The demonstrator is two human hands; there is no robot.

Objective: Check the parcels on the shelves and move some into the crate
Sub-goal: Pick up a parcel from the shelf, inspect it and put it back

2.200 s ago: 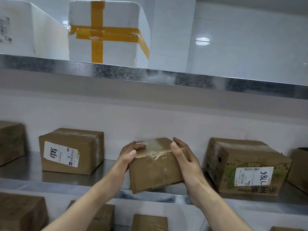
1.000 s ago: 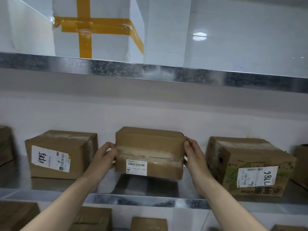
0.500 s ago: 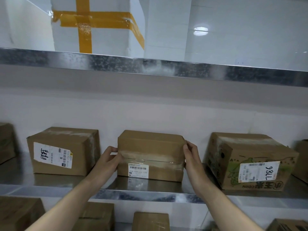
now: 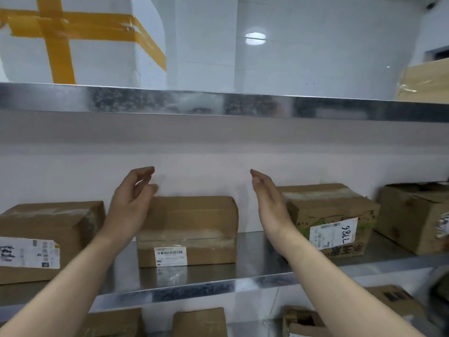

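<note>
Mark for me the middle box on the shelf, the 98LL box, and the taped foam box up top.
Middle box [image 4: 194,224]: head view, front face above its label.
98LL box [image 4: 340,212]: head view, front face above its label.
Foam box [image 4: 102,62]: head view, white front, right of the tape cross.

Past the racks you face a glossy white tiled wall [image 4: 315,57], with a round lamp reflection [image 4: 255,38] shining high on it and a dark opening [image 4: 437,54] at your far upper right.
</note>
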